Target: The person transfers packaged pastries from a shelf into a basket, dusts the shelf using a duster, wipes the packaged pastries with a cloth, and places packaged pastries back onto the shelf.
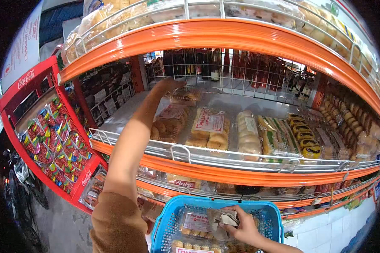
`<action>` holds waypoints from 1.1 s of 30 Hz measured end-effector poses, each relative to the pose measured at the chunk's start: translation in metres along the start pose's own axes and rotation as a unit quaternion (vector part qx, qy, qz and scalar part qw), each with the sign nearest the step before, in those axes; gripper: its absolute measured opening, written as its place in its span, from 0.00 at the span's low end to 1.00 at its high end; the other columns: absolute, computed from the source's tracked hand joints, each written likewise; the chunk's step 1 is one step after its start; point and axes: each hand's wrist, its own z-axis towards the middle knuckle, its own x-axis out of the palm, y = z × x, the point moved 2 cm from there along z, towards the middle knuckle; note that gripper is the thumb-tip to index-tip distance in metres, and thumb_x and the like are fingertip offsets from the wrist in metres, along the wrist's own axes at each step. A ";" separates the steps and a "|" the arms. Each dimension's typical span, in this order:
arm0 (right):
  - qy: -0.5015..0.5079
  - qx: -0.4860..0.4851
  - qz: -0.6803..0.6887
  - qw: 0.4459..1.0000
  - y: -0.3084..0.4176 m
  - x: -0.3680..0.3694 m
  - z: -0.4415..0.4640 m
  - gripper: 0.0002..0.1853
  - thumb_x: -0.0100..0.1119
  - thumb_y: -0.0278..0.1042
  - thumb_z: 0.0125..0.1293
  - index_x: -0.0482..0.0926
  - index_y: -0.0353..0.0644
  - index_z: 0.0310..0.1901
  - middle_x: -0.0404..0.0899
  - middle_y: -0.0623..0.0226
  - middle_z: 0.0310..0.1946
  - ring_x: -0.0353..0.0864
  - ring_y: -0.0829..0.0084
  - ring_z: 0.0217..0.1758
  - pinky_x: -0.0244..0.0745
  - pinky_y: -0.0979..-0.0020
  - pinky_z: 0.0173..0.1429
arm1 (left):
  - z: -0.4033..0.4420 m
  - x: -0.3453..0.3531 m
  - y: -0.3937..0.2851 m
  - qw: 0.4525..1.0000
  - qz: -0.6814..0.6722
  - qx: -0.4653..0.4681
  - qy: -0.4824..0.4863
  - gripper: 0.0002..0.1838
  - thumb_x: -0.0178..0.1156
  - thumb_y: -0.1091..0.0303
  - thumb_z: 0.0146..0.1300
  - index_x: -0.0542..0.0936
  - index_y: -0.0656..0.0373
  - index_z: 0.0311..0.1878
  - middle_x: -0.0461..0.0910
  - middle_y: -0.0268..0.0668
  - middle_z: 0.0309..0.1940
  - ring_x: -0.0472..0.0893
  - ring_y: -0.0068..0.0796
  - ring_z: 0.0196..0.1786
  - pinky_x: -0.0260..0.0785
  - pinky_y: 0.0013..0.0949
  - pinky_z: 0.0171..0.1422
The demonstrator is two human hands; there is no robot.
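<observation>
In the head view, my left arm, in a brown sleeve, stretches onto the middle shelf. My left hand (172,85) is at a clear pack of pastries (185,95) toward the back; its fingers are mostly hidden, so their grip is unclear. Nearer the shelf's front lie a labelled pack of round pastries (169,122) and a larger labelled pack of pastries (209,126). Below, my right hand (242,227) is closed on a crumpled wad of greyish paper (228,219), over a blue basket (257,204). Inside the basket are a labelled pastry pack (195,223) and another (190,245).
An orange shelf edge (207,36) crosses above my left arm, and a wire rail (240,157) borders the middle shelf. Rolls (248,135) and other packs stand rightward. A red rack (71,139) with small snack bags is at left. White tiles (325,230) lie lower right.
</observation>
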 end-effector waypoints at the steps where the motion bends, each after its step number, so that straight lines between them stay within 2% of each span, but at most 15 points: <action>1: -0.005 -0.021 -0.001 1.000 -0.001 0.000 0.000 0.23 0.65 0.30 0.51 0.70 0.40 0.49 0.80 0.56 0.35 0.81 0.69 0.36 0.74 0.71 0.40 | -0.032 -0.005 -0.022 1.000 0.000 0.000 0.001 0.50 0.56 0.26 0.42 0.72 0.65 0.55 0.78 0.52 0.45 0.79 0.40 0.46 0.71 0.41 0.50; 3: -0.007 -0.044 -0.005 0.999 0.000 0.000 0.000 0.24 0.64 0.30 0.51 0.69 0.42 0.51 0.80 0.55 0.35 0.81 0.66 0.33 0.74 0.70 0.36 | -0.077 -0.010 -0.050 0.995 -0.048 -0.083 0.029 0.53 0.53 0.23 0.41 0.67 0.61 0.60 0.69 0.53 0.57 0.71 0.50 0.57 0.65 0.48 0.58; 7: -0.018 -0.027 -0.006 0.999 -0.004 -0.002 0.002 0.24 0.64 0.30 0.51 0.69 0.41 0.50 0.80 0.55 0.34 0.82 0.65 0.36 0.74 0.71 0.39 | -0.101 0.004 -0.075 0.994 0.022 -0.016 0.108 0.54 0.50 0.23 0.44 0.59 0.57 0.66 0.58 0.51 0.65 0.59 0.52 0.66 0.55 0.50 0.66; 9: -0.018 -0.032 -0.003 0.999 -0.009 0.002 0.003 0.23 0.64 0.30 0.51 0.70 0.41 0.50 0.80 0.55 0.34 0.82 0.65 0.37 0.74 0.71 0.40 | -0.027 0.037 -0.038 0.915 0.219 0.314 0.127 0.50 0.51 0.27 0.48 0.56 0.53 0.67 0.54 0.47 0.67 0.52 0.47 0.70 0.46 0.49 0.70; 10: -0.020 -0.032 -0.006 0.999 -0.010 0.002 0.003 0.23 0.64 0.29 0.51 0.70 0.40 0.50 0.80 0.56 0.34 0.82 0.66 0.38 0.74 0.71 0.40 | -0.038 0.031 -0.054 0.910 0.194 0.314 0.191 0.46 0.52 0.30 0.51 0.55 0.49 0.68 0.51 0.44 0.68 0.50 0.45 0.70 0.44 0.48 0.72; 14: -0.030 -0.010 0.013 0.999 -0.002 0.000 0.004 0.21 0.66 0.28 0.49 0.71 0.35 0.46 0.80 0.61 0.34 0.78 0.76 0.38 0.72 0.73 0.44 | -0.024 0.037 -0.038 0.944 0.176 0.245 0.134 0.44 0.51 0.31 0.52 0.56 0.46 0.68 0.50 0.43 0.69 0.50 0.44 0.71 0.46 0.50 0.70; 15: -0.022 -0.011 -0.001 1.000 -0.010 0.003 0.006 0.21 0.66 0.28 0.49 0.71 0.35 0.46 0.80 0.61 0.34 0.78 0.76 0.38 0.72 0.73 0.44 | 0.010 0.059 -0.022 0.964 -0.072 0.165 0.194 0.44 0.51 0.31 0.51 0.56 0.44 0.68 0.48 0.42 0.69 0.49 0.43 0.71 0.47 0.53 0.69; 16: -0.040 -0.019 0.002 0.999 -0.027 0.005 0.006 0.21 0.66 0.27 0.49 0.71 0.35 0.45 0.80 0.62 0.34 0.77 0.77 0.38 0.72 0.74 0.44 | 0.030 0.075 -0.015 0.913 -0.322 0.080 0.237 0.44 0.52 0.30 0.51 0.56 0.41 0.68 0.47 0.41 0.70 0.48 0.42 0.71 0.48 0.55 0.68; 17: -0.061 -0.026 0.008 0.998 -0.036 0.004 0.007 0.21 0.67 0.26 0.49 0.71 0.35 0.45 0.79 0.63 0.34 0.76 0.78 0.38 0.71 0.75 0.44 | 0.017 0.078 -0.035 0.910 -0.337 0.081 0.228 0.44 0.52 0.30 0.51 0.56 0.41 0.68 0.47 0.41 0.70 0.48 0.42 0.71 0.48 0.55 0.68; 18: -0.053 -0.014 0.010 0.998 -0.033 0.004 0.007 0.21 0.66 0.25 0.49 0.71 0.34 0.45 0.79 0.64 0.34 0.75 0.79 0.39 0.71 0.75 0.45 | -0.009 0.071 -0.066 0.992 -0.096 0.071 0.050 0.44 0.49 0.28 0.50 0.61 0.47 0.65 0.55 0.43 0.66 0.55 0.44 0.68 0.48 0.51 0.69; 19: -0.052 -0.014 -0.002 0.999 -0.032 0.002 0.008 0.21 0.66 0.25 0.49 0.71 0.34 0.45 0.79 0.64 0.34 0.75 0.79 0.39 0.71 0.75 0.45 | -0.025 0.063 -0.084 0.978 0.154 0.050 -0.132 0.45 0.46 0.26 0.50 0.65 0.52 0.62 0.63 0.45 0.63 0.61 0.45 0.66 0.49 0.46 0.69; 22: -0.059 0.014 0.045 0.997 -0.016 0.003 0.009 0.20 0.65 0.23 0.50 0.70 0.35 0.46 0.77 0.66 0.36 0.74 0.79 0.40 0.69 0.76 0.46 | 0.049 0.092 -0.047 0.950 0.202 0.181 -0.155 0.37 0.48 0.30 0.51 0.76 0.51 0.53 0.73 0.43 0.54 0.72 0.44 0.57 0.51 0.50 0.66; 26: -0.028 0.049 0.091 0.994 -0.008 0.007 0.010 0.20 0.65 0.23 0.51 0.70 0.36 0.46 0.77 0.67 0.36 0.74 0.79 0.40 0.68 0.76 0.46 | 0.017 0.063 -0.055 0.972 0.205 0.108 0.033 0.40 0.60 0.34 0.44 0.71 0.47 0.59 0.67 0.45 0.60 0.68 0.47 0.61 0.59 0.59 0.61; 28: -0.028 0.050 0.078 0.995 -0.009 0.007 0.009 0.20 0.65 0.24 0.52 0.70 0.37 0.46 0.78 0.66 0.36 0.74 0.79 0.40 0.69 0.75 0.47 | 0.003 0.057 -0.057 0.977 0.157 0.135 0.059 0.40 0.61 0.36 0.43 0.73 0.52 0.56 0.71 0.42 0.57 0.72 0.44 0.57 0.65 0.49 0.59; 33: -0.035 0.032 0.102 0.994 -0.012 0.006 0.012 0.20 0.65 0.26 0.52 0.71 0.36 0.46 0.79 0.65 0.37 0.76 0.78 0.41 0.69 0.74 0.48 | -0.024 0.047 -0.072 0.970 0.159 0.140 0.122 0.36 0.61 0.39 0.45 0.76 0.58 0.50 0.76 0.44 0.49 0.76 0.41 0.50 0.66 0.42 0.55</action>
